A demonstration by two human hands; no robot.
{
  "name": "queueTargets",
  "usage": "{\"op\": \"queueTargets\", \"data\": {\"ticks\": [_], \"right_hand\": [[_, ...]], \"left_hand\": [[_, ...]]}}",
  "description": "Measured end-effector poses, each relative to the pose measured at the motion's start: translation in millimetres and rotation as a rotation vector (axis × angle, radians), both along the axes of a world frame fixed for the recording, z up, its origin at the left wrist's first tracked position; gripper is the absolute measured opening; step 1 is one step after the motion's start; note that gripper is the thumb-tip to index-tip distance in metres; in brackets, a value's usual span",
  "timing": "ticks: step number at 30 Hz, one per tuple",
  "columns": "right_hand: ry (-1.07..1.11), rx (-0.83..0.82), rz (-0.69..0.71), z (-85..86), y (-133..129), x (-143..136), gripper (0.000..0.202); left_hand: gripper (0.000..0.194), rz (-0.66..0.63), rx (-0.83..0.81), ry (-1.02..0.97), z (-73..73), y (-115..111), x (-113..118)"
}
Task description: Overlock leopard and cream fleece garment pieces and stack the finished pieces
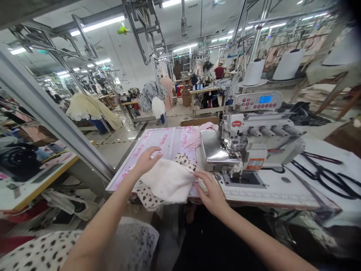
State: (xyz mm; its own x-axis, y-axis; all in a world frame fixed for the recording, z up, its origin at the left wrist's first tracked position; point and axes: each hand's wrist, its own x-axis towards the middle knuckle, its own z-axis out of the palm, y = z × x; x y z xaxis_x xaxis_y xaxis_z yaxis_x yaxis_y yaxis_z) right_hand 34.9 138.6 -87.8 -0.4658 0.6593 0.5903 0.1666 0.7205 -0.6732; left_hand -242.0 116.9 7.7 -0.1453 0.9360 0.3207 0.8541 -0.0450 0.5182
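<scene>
A white fleecy cloth (169, 180) lies at the table's front edge, with black-spotted cloth (149, 197) showing beneath its left side and more behind it. My left hand (148, 160) is at the cloth's upper left corner, thumb and fingers apart. At the right corner, my right hand (208, 190) pinches the cloth's edge between thumb and fingers. Just right of the cloth stands a sewing machine (254, 139) with a shiny metal plate and a lit blue display.
Black scissors (327, 177) lie right of the machine. Pink cloth (199, 135) rests behind the fleece on the patterned table cover (152, 139). A metal post (62, 109) slants at left. Spotted cloth (42, 248) hangs at lower left. Behind, a person (219, 70) in red is among worktables.
</scene>
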Motion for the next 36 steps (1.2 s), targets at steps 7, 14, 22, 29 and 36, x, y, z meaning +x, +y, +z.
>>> {"op": "queueTargets", "data": {"ticks": [7, 14, 22, 29, 36], "right_hand": [[0.045, -0.149, -0.055, -13.7, -15, 13, 0.034], [0.209, -0.727, 0.161, -18.6, -33, 3, 0.027], [0.331, -1.561, 0.651, -12.7, -55, -30, 0.047], [0.735, -1.718, 0.613, 0.2, -30, -60, 0.036], [0.647, -1.034, 0.445, 40.8, 18, -72, 0.043]], "left_hand": [[0.051, -0.56, 0.033, 0.29, 7.8, -4, 88], [0.02, -0.5, -0.072, 0.391, -10.6, 9, 93], [0.015, -0.235, -0.037, -0.221, 3.6, -7, 78], [0.026, -0.077, 0.088, -0.596, 6.7, -24, 69], [0.03, 0.166, 0.122, -0.666, 6.8, -55, 77]]}}
